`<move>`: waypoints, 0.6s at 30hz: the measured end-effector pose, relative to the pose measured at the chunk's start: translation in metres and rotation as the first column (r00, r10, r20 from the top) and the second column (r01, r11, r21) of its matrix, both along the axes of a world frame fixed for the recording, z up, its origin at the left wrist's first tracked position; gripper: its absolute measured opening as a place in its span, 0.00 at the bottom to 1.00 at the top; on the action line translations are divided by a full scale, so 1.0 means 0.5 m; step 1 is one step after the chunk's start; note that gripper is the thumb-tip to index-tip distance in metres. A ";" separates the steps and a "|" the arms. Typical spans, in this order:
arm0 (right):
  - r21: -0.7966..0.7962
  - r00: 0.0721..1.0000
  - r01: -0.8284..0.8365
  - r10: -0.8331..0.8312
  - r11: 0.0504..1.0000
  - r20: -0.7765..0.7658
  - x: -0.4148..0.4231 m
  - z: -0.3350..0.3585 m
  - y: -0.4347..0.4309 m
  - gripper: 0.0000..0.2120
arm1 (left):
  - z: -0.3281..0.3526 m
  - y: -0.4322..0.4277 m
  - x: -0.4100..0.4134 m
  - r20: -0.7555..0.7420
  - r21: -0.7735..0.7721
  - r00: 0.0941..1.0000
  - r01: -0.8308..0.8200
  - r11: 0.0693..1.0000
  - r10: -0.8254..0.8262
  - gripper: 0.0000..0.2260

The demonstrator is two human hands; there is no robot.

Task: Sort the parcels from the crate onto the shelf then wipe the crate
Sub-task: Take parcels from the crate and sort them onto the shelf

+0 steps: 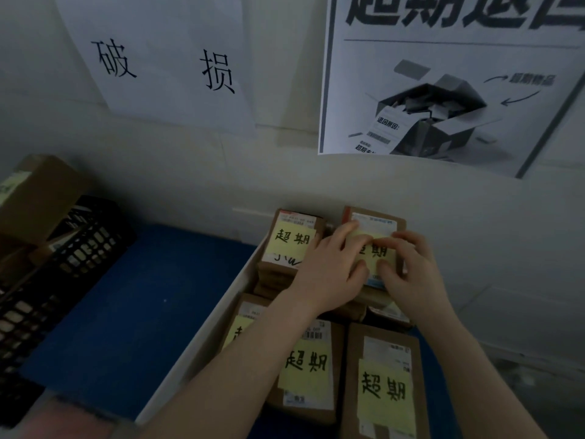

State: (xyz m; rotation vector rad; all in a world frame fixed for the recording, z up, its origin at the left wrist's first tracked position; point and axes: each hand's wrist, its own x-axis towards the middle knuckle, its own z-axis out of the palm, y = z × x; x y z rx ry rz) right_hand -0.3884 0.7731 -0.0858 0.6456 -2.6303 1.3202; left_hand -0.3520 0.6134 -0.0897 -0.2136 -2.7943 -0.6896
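Observation:
A brown parcel [373, 224] with a yellow note lies on top of a stack at the back right of the blue shelf [126, 312]. My left hand [329, 270] lies across its note, fingers stretched out and thumb at the near edge. My right hand [411, 274] presses on the same parcel from the right, its fingertips meeting the left ones. Beside it stands another noted parcel [291, 242], and closer to me lie three more [307, 365], [384, 388], [240, 327]. The black lattice crate [79, 248] sits at the left with a cardboard box [34, 198] in it.
A white divider strip [202, 337] separates the parcel stacks from the bare blue area. On the wall hang a handwritten paper sign [164, 64] and a printed poster [443, 80]. Something pink and blurred [63, 419] lies at the bottom left.

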 end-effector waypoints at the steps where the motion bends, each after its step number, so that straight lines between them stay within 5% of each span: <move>1: 0.006 1.000 -0.008 0.008 1.000 0.013 -0.005 -0.004 -0.007 0.13 | -0.008 -0.004 -0.001 0.010 -0.019 1.000 -0.013 1.000 0.013 0.20; 18: 0.015 0.998 -0.065 0.064 0.998 0.021 0.000 -0.025 -0.036 0.12 | -0.022 -0.056 0.023 0.029 0.086 0.998 -0.054 0.995 0.051 0.20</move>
